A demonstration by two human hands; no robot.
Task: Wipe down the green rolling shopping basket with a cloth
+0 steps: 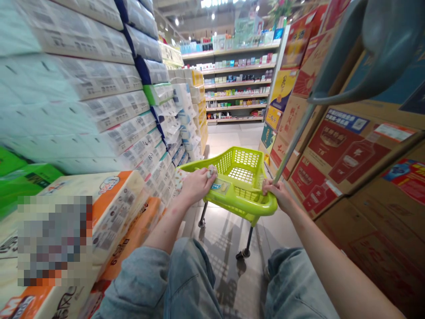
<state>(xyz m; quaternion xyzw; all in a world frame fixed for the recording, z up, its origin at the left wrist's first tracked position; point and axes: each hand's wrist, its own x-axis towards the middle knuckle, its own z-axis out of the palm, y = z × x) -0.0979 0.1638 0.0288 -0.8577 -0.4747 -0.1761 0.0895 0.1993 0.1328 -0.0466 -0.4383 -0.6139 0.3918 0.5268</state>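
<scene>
A lime-green plastic shopping cart (245, 159) with a perforated basket stands in front of my knees. My left hand (197, 184) rests on its near left rim, fingers closed on a crumpled whitish cloth (211, 172). More pale, dotted fabric shows left of that hand; whether it is the same piece I cannot tell. At the near right corner, my right hand (279, 192) is wrapped round a long metal pole (295, 139), close against the cart. The pole leans up to the right and ends in a large grey plastic piece (375, 53). No goods show in the visible part of the basket.
Stacked packs of tissue paper (109, 79) wall the left side, with orange-and-cream packs (113, 208) nearer. Cardboard cartons (332, 155) are piled on the right. A tiled aisle floor (229, 135) leads to shelves of small goods (239, 82). The cart has dark wheeled legs (247, 243).
</scene>
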